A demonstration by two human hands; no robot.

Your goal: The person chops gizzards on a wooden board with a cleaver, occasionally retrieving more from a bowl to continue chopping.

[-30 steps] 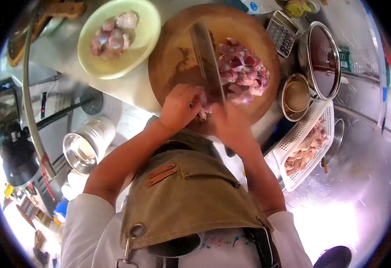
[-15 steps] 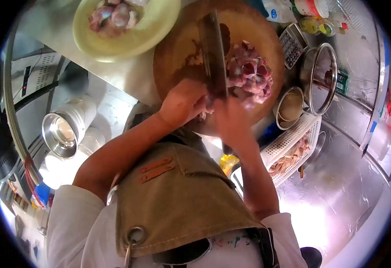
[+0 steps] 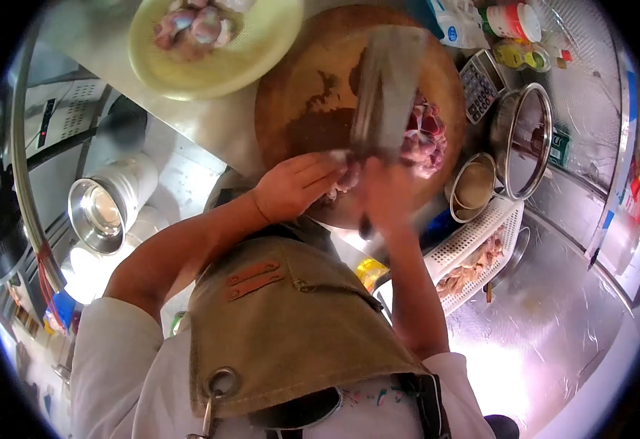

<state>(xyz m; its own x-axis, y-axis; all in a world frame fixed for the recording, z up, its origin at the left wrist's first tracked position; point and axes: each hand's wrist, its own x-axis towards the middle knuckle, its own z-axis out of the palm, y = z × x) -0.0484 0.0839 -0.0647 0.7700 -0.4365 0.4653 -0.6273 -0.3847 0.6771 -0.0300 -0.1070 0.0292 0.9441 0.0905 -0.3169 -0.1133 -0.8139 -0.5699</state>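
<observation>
My right hand [image 3: 387, 192], blurred, is wrapped round the handle of a broad cleaver [image 3: 387, 91], whose wide blade is tilted over the round wooden chopping board [image 3: 298, 80]. My left hand [image 3: 296, 183] is closed on a piece of meat [image 3: 345, 179] at the near edge of the board, just left of the cleaver. Dark red and pink meat pieces [image 3: 425, 143] lie heaped on the board's right side, partly hidden by the blade. Wet dark stains mark the wood left of the blade.
A yellow strainer basket [image 3: 276, 36] with meat pieces stands at the upper left. Right of the board are a calculator [image 3: 478, 86], a steel bowl [image 3: 506, 139], a smaller bowl [image 3: 487, 162] and a white perforated basket [image 3: 514, 212] holding pale meat. Metal containers [image 3: 96, 216] stand lower left.
The cleaver has turned from nearly edge-on to showing its broad side, its blade now further right over the heap. My left hand has shifted slightly left and down. The view has moved a little.
</observation>
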